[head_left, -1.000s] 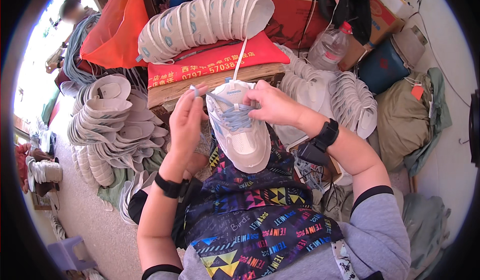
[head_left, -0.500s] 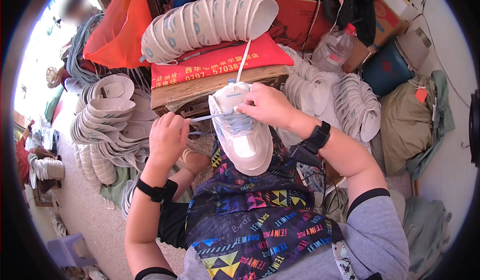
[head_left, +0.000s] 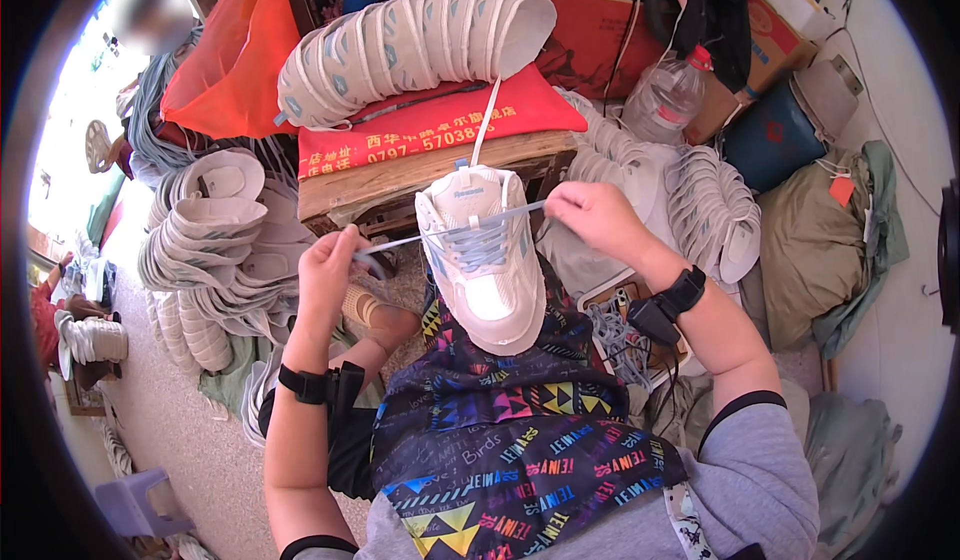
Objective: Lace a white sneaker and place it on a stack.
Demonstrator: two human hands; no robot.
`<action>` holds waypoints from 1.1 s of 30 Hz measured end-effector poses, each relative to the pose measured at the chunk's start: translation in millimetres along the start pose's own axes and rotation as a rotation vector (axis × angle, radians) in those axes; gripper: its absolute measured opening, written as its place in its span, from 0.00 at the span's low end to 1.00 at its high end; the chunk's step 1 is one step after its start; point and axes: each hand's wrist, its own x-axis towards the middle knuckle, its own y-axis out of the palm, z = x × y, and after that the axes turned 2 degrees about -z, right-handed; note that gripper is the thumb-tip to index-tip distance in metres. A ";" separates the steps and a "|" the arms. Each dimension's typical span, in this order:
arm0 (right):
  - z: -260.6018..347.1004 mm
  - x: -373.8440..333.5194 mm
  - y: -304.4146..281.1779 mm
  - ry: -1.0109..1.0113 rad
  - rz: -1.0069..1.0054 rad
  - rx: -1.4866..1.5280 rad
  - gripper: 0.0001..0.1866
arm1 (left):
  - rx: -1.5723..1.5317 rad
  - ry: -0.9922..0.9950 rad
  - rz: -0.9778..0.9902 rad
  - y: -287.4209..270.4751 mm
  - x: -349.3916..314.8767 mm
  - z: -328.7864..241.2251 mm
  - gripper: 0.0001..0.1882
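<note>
A white sneaker (head_left: pixel 495 305) with pale blue laces stands before me, toe toward my lap, above my patterned apron (head_left: pixel 480 430). A blue-grey shoelace (head_left: pixel 405 241) is stretched taut across its tongue. On the left side my left hand (head_left: pixel 328 265) is closed, pinching one end of the lace. To the right of the shoe, my right hand (head_left: pixel 598 218) pinches the other end between thumb and fingers. A thin white cord (head_left: pixel 487 125) rises from the heel to the row of shoe uppers (head_left: pixel 400 55) behind.
Behind the shoe is a wooden box (head_left: pixel 400 182) with a red bag (head_left: pixel 350 145) on it. Nested uppers are piled at left (head_left: pixel 205 235) and right (head_left: pixel 715 210). A clear bottle (head_left: pixel 665 95), loose laces (head_left: pixel 620 345) and a purple stool (head_left: pixel 140 500) are around me.
My right hand has moved from the shoe's tongue outward to the right, drawing the lace out straight. My left hand has shifted slightly and stays on its end.
</note>
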 end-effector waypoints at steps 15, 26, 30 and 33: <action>-237.4 -34.0 -120.4 0.419 -0.794 1.452 0.17 | -1.454 -0.317 -0.453 -182.7 49.0 121.4 0.12; -127.2 -51.9 -42.3 0.745 -0.357 0.823 0.13 | -0.640 -0.095 -0.559 -128.9 7.9 82.6 0.20; -21.3 -21.4 -0.6 0.376 -0.155 0.698 0.14 | -0.319 0.104 -0.120 -4.7 -23.3 14.7 0.22; -7.4 -8.3 23.4 0.251 -0.015 0.652 0.11 | -0.352 0.083 0.062 38.4 -28.3 0.8 0.15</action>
